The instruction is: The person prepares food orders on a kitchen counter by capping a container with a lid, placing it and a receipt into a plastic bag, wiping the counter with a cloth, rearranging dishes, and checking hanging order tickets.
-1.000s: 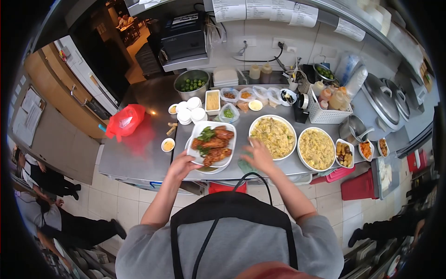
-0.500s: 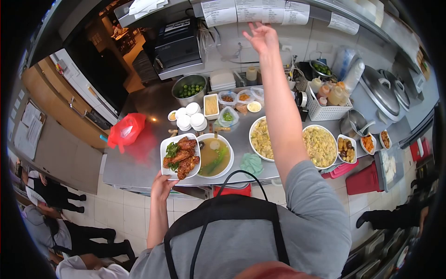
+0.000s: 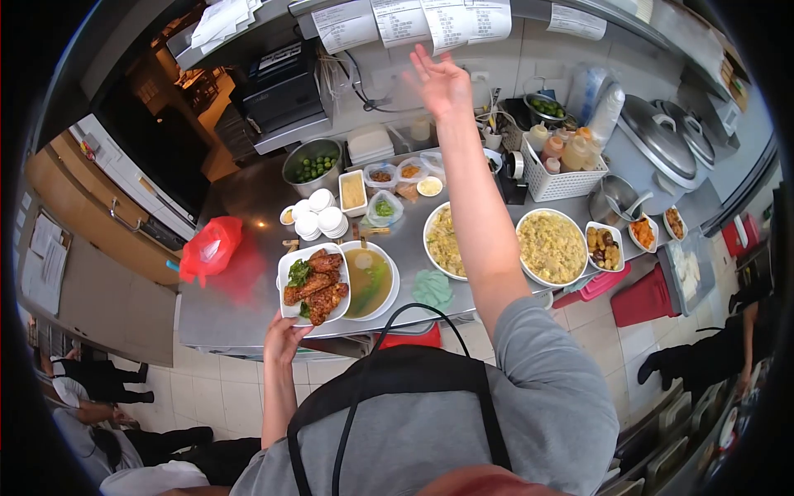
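My left hand (image 3: 285, 337) grips the near edge of a white square dish (image 3: 340, 309) at the counter's front. Glazed fried chicken pieces (image 3: 324, 291) and green leaves (image 3: 297, 272) fill the dish, which partly covers a bowl of broth with greens (image 3: 370, 285). High over the counter, my right hand (image 3: 444, 87) is raised with its fingers spread and holds nothing. Just above its fingertips hang printed paper slips (image 3: 449, 25) from the shelf edge. My right forearm hides part of one bowl of yellow rice (image 3: 444, 240); another rice bowl (image 3: 552, 245) sits to its right.
A red plastic bag (image 3: 211, 250), stacked white cups (image 3: 321, 221) and a pot of green citrus (image 3: 314, 164) stand left. Rightward are a basket of sauce bottles (image 3: 562, 182), small side dishes (image 3: 605, 246) and a saucepan (image 3: 610, 201). Other people (image 3: 686, 364) stand behind on both sides.
My right hand has come slightly down and away from the slips, and one middle slip now hangs lower. My left hand still holds the chicken dish. The whole view has shifted somewhat.
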Motion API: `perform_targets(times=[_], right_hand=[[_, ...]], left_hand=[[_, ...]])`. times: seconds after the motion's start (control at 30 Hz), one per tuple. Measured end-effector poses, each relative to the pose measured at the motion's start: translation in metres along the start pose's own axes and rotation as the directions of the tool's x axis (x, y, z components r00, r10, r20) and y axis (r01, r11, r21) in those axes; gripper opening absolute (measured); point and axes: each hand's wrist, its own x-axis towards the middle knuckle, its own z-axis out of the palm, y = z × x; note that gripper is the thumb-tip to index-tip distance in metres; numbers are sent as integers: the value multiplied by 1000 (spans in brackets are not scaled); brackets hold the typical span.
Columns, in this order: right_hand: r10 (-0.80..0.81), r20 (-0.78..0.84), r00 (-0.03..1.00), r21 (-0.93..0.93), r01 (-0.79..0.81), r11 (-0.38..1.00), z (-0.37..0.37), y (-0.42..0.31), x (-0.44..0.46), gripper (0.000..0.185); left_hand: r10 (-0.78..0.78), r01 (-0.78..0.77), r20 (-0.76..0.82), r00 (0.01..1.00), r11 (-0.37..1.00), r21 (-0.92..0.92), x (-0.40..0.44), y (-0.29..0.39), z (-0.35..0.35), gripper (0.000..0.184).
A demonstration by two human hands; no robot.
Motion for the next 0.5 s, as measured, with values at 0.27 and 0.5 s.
perform_targets(times=[0.27, 0.5], right_hand=[[2, 13, 1000, -31, -1, 1000, -1, -6, -7, 60], [-1, -38, 999, -23, 0, 1000, 0, -10, -12, 47]], left_hand=[[-5, 6, 29, 1000, 1000, -10, 0, -2, 15, 45], [-13, 13, 39, 999, 1000, 15, -1, -1, 19, 46]])
